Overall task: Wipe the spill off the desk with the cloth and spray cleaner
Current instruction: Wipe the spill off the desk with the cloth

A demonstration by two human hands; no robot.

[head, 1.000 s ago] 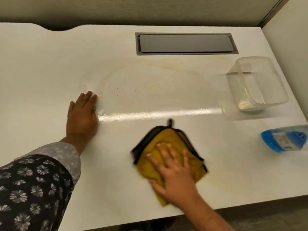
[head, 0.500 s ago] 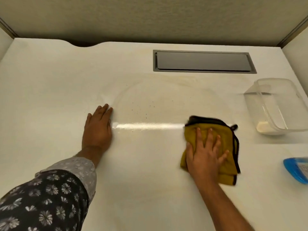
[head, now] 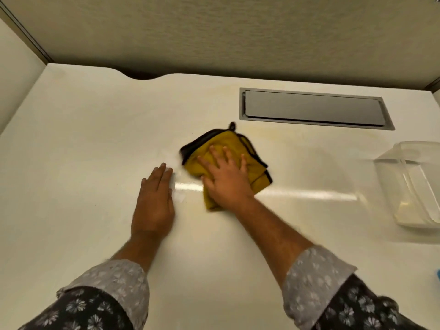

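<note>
The right hand (head: 226, 181) lies flat on the folded yellow cloth (head: 228, 160), with its fingers (head: 215, 151) spread open and pressing down on the fabric, not closed around it. The cloth has a dark border and a small loop at its far corner, and it sits near the middle of the white desk (head: 83, 144), a little in front of the grey cover plate (head: 314, 108) that is set into the surface. The left hand (head: 154, 201) rests palm down on the desk just beside the cloth, to its left; its fingers are straight, held together and hold nothing. Between the two hands, and also to the right of the cloth, a bright wet-looking streak (head: 307, 194) reflects the light. A clear plastic container (head: 414, 184) stands well apart at the right edge, with a little pale material in its bottom. At the far right border a small blue part (head: 438, 275) is visible, but I cannot tell what it is. Both sleeves are rolled back, dark with a flower pattern.
</note>
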